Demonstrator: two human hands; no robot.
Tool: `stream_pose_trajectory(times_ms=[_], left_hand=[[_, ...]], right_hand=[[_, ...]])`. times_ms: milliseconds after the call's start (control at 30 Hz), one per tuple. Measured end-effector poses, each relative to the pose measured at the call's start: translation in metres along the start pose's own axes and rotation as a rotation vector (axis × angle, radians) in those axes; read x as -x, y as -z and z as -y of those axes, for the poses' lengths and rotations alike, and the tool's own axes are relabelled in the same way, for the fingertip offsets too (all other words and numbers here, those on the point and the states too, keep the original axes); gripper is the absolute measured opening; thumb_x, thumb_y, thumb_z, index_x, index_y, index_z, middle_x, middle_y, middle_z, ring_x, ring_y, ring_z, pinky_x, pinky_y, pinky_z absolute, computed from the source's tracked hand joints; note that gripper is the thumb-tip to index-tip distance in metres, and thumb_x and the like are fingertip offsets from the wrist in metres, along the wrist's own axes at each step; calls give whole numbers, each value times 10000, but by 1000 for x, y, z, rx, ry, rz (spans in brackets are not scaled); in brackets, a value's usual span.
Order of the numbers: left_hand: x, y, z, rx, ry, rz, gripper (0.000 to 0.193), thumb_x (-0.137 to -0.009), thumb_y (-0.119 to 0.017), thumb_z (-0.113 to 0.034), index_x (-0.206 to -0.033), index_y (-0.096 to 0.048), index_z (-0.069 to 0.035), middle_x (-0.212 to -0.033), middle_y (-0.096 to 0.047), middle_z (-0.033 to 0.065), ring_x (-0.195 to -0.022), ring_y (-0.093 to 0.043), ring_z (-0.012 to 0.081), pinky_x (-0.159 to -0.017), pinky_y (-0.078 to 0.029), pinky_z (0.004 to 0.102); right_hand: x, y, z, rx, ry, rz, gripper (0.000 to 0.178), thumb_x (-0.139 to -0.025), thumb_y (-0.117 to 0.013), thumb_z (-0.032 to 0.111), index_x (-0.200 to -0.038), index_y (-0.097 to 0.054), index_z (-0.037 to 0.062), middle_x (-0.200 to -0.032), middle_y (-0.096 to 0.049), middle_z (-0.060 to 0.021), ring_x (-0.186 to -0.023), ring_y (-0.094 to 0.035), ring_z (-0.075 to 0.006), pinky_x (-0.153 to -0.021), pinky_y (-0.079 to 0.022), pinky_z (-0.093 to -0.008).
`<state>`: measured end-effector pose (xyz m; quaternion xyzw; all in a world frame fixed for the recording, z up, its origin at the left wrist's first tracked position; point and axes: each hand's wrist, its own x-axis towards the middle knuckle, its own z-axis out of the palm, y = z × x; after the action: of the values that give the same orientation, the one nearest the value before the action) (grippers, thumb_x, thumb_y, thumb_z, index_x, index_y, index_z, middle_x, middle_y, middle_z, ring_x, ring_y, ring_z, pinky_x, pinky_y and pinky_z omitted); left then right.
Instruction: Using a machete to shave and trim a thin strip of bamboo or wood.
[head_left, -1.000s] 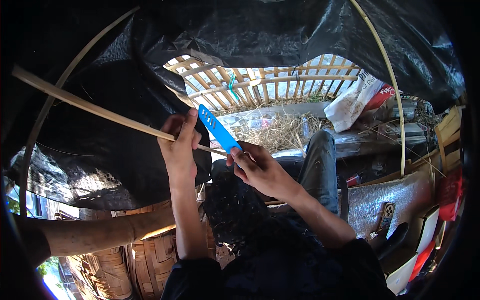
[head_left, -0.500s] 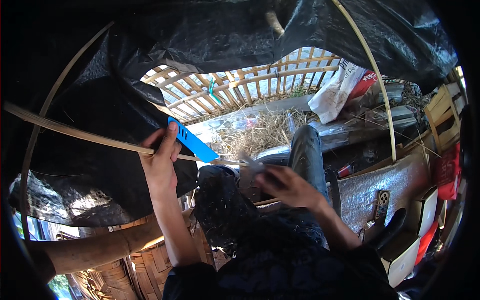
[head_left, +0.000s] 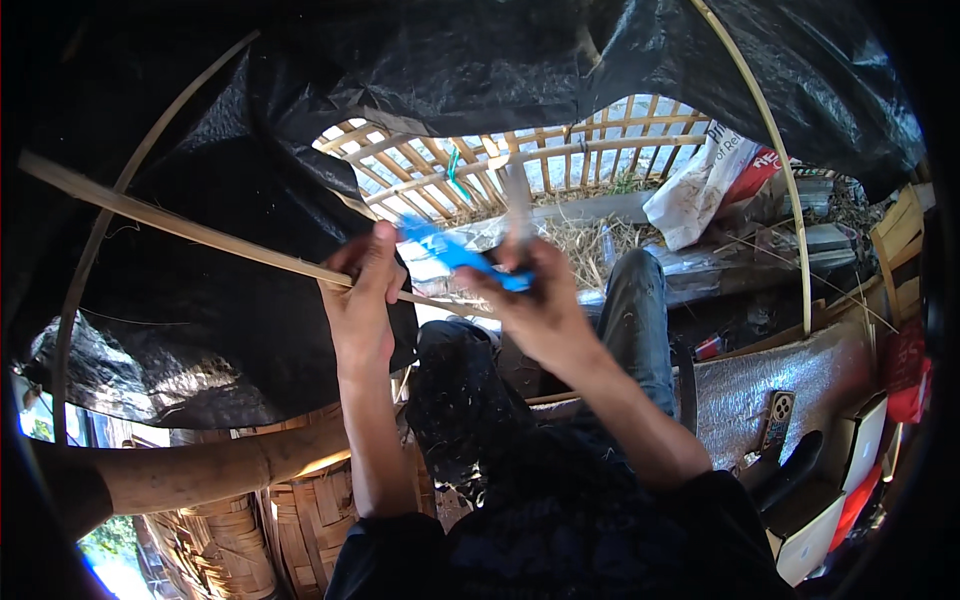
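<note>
My left hand point(head_left: 365, 285) is closed round a long, thin bamboo strip point(head_left: 220, 240), which runs from the upper left through my fingers toward my right hand. My right hand point(head_left: 540, 300) grips a knife point(head_left: 516, 205) with its blurred blade pointing up. A flat blue plastic piece point(head_left: 450, 250), smeared by motion, lies across the gap between my hands. Its lower end is at my right fingers, which seem to hold it along with the knife. The upper end is close beside my left thumb; whether they touch, I cannot tell.
Black plastic sheeting point(head_left: 470, 70) hangs ahead and at the left, before a bamboo lattice point(head_left: 590, 150). A white and red sack point(head_left: 695, 195) is at the far right. Near right are a phone point(head_left: 777, 418) and a white box point(head_left: 805, 535). A thick bamboo pole point(head_left: 200, 478) crosses the lower left.
The blue piece has left my left thumb's grip and is now at my right fingers. My right hand has risen toward the left hand, and the knife blade has swung upward.
</note>
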<state>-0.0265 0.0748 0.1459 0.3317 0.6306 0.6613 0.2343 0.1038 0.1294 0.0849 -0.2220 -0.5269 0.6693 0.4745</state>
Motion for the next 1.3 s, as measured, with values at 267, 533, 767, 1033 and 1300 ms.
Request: stream_pose_trajectory(times_ms=[267,533,767,1033,1300], left_hand=[[-1,27,10,375,-7,88,361,-914,-414,-237,-584,-295,-149,-462,-242,-47,-414,-193,50,-473,-204,228],[4,36,14,467,-106,150,339,-902,-390,-205,-579,-295,-164,-429,-259,-47,-376,-221,47,-455,-204,211],[-7,23,7,312,-51,-122,373,-876,-486,-193,-561,-288,-165,-442,-242,-46,-392,-205,50,-464,-199,219],[-20,25,14,295,-49,-177,382,-860,-509,-191,-553,-283,-158,-454,-227,-45,-405,-203,48,-462,-200,221],[-37,24,19,176,-72,-297,361,-848,-553,-149,-558,-337,-145,-494,-231,-54,-434,-202,48,-466,-200,224]], right_hand=[[175,281,-34,966,-496,-636,246,-739,-703,186,-790,-559,-7,-620,-473,5,-559,-406,-84,-511,-346,-257],[332,346,-53,1606,-829,-430,371,-737,-665,217,-942,-464,-17,-893,-530,-198,-853,-541,-329,-746,-421,-397],[172,243,4,656,-660,-283,521,-872,-445,16,-1327,-191,37,-987,-510,-156,-844,-609,-232,-691,-524,-342],[83,137,-71,-200,-739,140,360,-886,-550,214,-1191,-438,57,-842,-568,-47,-701,-570,-107,-597,-479,-219],[105,68,-111,-245,-611,-21,309,-924,-474,243,-1139,-451,21,-736,-503,-29,-480,-401,-89,-405,-300,-256]])
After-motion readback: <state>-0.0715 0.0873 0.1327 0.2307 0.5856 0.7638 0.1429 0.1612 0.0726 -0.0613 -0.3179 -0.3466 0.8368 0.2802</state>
